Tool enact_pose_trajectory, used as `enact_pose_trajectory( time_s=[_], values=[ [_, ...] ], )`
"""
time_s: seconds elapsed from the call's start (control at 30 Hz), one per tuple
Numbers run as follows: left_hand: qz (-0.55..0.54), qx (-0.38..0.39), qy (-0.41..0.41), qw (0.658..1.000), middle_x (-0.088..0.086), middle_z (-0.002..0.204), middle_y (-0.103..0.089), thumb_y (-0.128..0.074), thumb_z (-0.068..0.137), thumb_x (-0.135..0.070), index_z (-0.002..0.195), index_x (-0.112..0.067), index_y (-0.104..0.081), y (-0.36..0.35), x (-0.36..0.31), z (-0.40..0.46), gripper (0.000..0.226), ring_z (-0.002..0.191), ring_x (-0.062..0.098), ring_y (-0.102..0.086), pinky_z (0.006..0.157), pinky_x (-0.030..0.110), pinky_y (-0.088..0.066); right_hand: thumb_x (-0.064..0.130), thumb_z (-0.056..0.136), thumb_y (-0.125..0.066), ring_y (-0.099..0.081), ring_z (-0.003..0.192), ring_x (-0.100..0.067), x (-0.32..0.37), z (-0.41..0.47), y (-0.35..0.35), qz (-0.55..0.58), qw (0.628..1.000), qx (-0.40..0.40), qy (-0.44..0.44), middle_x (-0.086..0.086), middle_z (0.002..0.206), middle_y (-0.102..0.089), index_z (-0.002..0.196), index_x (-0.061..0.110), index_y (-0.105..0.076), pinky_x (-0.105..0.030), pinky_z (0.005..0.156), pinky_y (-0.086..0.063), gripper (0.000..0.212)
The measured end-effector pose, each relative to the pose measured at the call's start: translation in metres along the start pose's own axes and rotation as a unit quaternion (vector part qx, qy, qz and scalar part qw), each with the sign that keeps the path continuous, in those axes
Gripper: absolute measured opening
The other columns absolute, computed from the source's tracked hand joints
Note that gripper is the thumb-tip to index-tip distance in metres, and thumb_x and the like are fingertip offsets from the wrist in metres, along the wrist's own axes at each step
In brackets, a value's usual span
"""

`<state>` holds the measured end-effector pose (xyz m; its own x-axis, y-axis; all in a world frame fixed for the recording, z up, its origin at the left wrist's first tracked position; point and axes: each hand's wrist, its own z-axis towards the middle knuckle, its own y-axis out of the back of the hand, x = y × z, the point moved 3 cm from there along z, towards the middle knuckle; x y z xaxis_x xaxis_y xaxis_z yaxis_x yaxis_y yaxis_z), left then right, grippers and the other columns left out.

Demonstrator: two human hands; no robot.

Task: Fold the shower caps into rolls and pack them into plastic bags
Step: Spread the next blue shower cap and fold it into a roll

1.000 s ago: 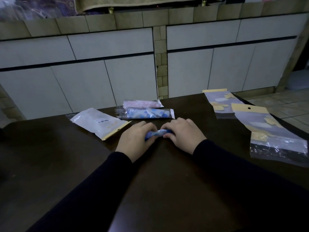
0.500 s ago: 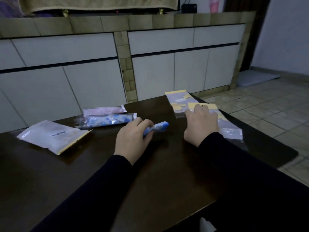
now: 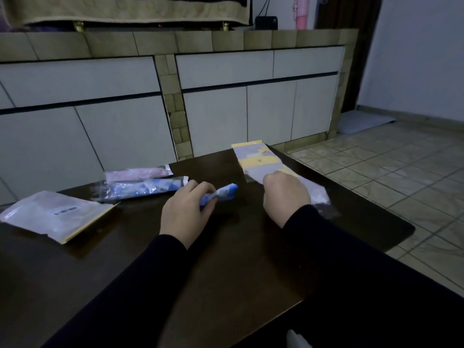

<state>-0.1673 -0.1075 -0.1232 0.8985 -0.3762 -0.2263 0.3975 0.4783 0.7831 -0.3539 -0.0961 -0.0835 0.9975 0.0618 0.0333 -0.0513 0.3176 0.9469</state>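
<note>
Left of the empty plastic bag (image 3: 256,169), the rolled shower cap (image 3: 224,193) is gripped by the left hand (image 3: 185,209) on the counter (image 3: 226,259). The bag is pinched by the curled right hand (image 3: 286,194) — its mouth should be spread before the roll is slid in. The fingertips are hidden — blur obscures the bag.

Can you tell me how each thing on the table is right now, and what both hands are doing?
Left hand: grips the blue roll.
Blue roll: rolled up, not bagged yet.
Right hand: fingers curled on an empty bag.
Empty bag: flat, nothing inside.
Blue packed bag: filled, lying flat.
Pink packed bag: filled, behind the blue one.
White packet: flat near the table's left edge.
</note>
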Motion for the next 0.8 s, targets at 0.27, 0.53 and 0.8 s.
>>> enact_pose_trajectory(
  time_s=[0.27,0.53,0.8],
  values=[
    [-0.019,-0.040,0.042,0.998,-0.011,0.091,-0.054,-0.065,0.086,-0.027,0.099,-0.027,-0.062,0.021,0.014,-0.010,0.014,0.080,0.009,-0.053,0.065,0.021,-0.037,0.015,0.095,-0.049,-0.060,0.082,-0.016,0.045,-0.004,0.022,0.185,0.970,-0.103,0.116,-0.002,0.099,-0.061,0.126,0.020,-0.048,-0.026,0.068,-0.052,0.032],
    [-0.001,-0.109,0.069,0.992,-0.002,0.102,-0.060,-0.070,0.084,-0.024,0.104,-0.021,-0.063,0.075,0.063,-0.038,0.020,0.084,0.011,-0.055,0.071,0.025,-0.047,0.015,0.100,-0.040,-0.055,0.068,-0.005,0.078,-0.004,0.024,0.372,0.909,-0.130,0.132,0.006,0.080,-0.054,0.115,0.027,-0.040,-0.021,0.056,-0.049,0.019],
    [0.027,-0.120,0.039,0.992,-0.001,0.095,-0.061,-0.073,0.082,-0.022,0.096,-0.018,-0.067,0.099,0.088,-0.058,0.016,0.080,0.013,-0.057,0.065,0.023,-0.042,0.033,0.095,-0.052,-0.059,0.087,-0.011,0.089,-0.011,-0.029,0.179,0.967,0.170,0.059,0.002,0.104,-0.062,0.118,0.027,-0.054,-0.026,0.079,-0.051,0.024]
  ],
)
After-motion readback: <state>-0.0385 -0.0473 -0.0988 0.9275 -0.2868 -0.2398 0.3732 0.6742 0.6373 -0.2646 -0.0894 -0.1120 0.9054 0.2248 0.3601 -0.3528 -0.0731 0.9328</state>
